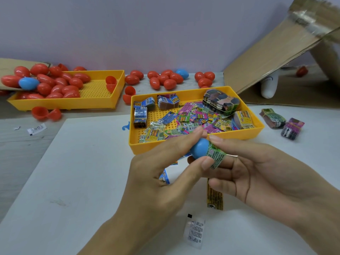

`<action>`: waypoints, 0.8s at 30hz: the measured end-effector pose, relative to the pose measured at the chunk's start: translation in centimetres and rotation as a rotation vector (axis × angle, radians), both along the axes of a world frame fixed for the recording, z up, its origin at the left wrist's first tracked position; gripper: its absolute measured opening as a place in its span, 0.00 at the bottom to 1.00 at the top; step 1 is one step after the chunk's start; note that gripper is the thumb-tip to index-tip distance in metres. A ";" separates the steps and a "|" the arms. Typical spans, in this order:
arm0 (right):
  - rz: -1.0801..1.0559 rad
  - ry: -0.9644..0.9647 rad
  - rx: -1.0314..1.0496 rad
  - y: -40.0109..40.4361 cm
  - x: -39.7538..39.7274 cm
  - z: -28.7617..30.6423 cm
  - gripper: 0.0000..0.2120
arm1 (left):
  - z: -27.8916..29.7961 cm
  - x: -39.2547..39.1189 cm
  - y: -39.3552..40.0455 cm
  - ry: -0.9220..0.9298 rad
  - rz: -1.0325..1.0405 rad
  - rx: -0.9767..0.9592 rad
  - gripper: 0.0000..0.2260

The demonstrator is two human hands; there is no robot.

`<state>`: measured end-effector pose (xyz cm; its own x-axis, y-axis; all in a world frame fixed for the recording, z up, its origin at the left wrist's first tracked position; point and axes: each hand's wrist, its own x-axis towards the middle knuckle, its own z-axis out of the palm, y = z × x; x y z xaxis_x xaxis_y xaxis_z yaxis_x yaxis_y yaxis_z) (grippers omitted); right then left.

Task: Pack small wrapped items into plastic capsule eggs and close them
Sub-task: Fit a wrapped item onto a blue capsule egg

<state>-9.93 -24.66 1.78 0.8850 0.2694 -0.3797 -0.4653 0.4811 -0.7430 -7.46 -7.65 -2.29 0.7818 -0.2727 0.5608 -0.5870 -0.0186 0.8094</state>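
My left hand [160,173] grips a blue capsule egg half [199,148] between thumb and fingers, just in front of the near yellow tray [193,142]. My right hand [257,168] pinches a green wrapped item [216,155] that sticks out of the egg half's opening. The tray holds many loose wrapped items [191,120] and banded bundles [140,115]. A yellow wrapped item [214,197] and a blue one [164,177] lie on the white board under my hands.
A second yellow tray [103,100] at the back left holds red eggs [55,83] and one blue egg [28,83]. More red eggs [165,79] line the wall. A cardboard box [287,67] leans at right. Two bundles [283,124] lie right of the tray. A clear sachet [195,232] lies near me.
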 end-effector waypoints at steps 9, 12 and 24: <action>0.005 0.027 0.051 0.1 0.1 0.0 0.12 | -0.3 0.2 0.2 0.050 -0.014 -0.012 0.17; 0.001 0.030 0.066 0.2 0.1 0.1 0.11 | -0.2 0.2 0.2 0.069 -0.025 -0.009 0.17; 0.028 0.045 0.191 0.1 0.1 -0.3 0.17 | 0.2 0.0 0.0 -0.054 0.029 0.054 0.17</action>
